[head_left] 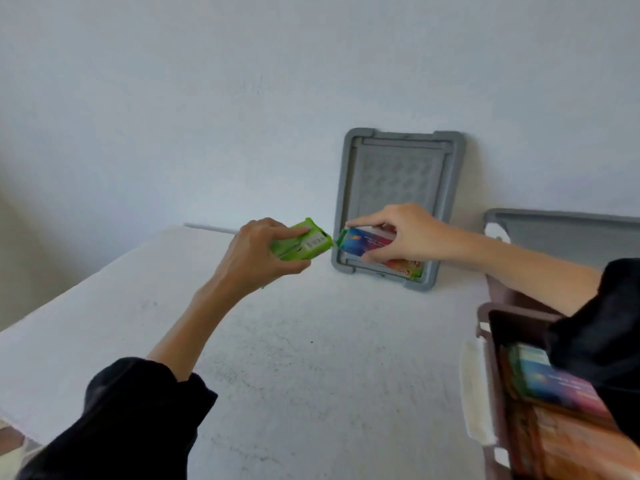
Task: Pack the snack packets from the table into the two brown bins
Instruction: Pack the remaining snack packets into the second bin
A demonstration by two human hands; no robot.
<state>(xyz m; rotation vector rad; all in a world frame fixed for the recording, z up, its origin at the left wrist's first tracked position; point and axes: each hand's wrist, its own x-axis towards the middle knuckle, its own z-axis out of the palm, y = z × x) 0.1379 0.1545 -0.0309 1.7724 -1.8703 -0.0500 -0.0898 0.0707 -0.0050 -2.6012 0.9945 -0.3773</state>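
Hands are gripping packets near the table's [311, 358] far edge.
Left hand [256, 251] is clutching a green packet [304, 244]; right hand [405, 233] is pinching a multicoloured packet [367, 242] before the grey lid [401, 161]; brown bin [485, 318] is sitting at the right edge.

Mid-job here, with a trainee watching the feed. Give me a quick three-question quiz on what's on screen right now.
1. True or false: the left hand holds a green packet.
2. The upright grey lid stands against: A) the wall B) a window C) a chair.
3. Which hand grips the blue-and-red packet?
Key: 1 true; 2 A; 3 the right hand.
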